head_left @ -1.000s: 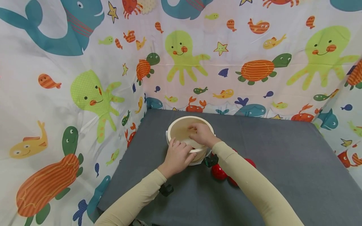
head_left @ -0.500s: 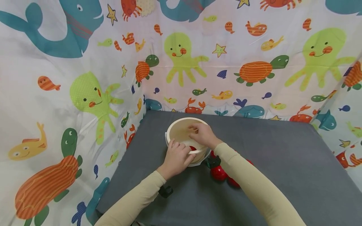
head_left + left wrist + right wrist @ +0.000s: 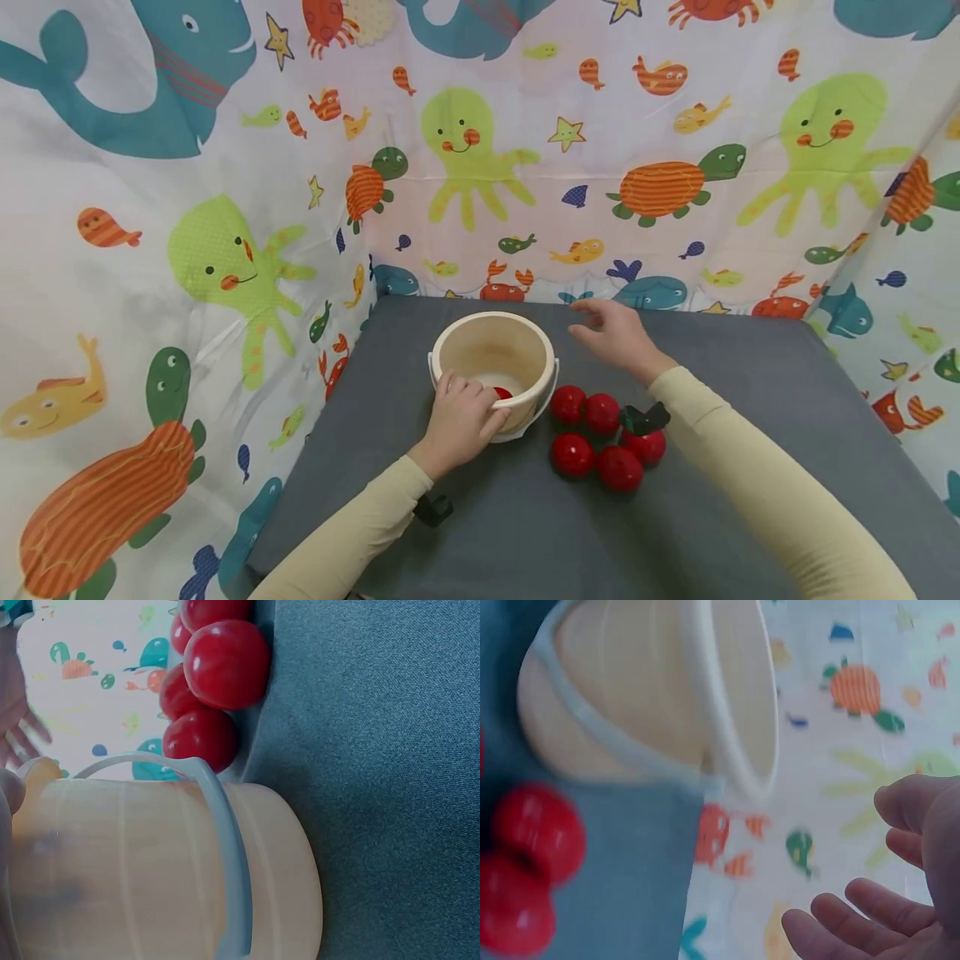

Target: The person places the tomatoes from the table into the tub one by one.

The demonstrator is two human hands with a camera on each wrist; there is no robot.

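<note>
A cream bucket (image 3: 491, 350) stands upright on the grey table. My left hand (image 3: 459, 423) grips its near rim, fingers over the edge and thumb outside. Inside, part of a red round thing (image 3: 502, 392) shows on the bottom; the left hand and rim cover the rest. My right hand (image 3: 617, 335) is in the air to the right of the bucket, holding nothing. In the right wrist view its fingers (image 3: 870, 922) are spread and slightly bent. Several shiny red round fruits (image 3: 573, 455), like apples or tomatoes, lie to the right of the bucket.
The bucket's pale handle (image 3: 231, 847) hangs down on its outer side. The grey table (image 3: 750, 417) extends to the right and toward me. A curtain (image 3: 555, 100) printed with sea animals hangs behind the table and along its sides.
My right hand has come out of the bucket and moved right, uncovering the red fruits and more of the bucket's inside. My left hand has stayed on the rim.
</note>
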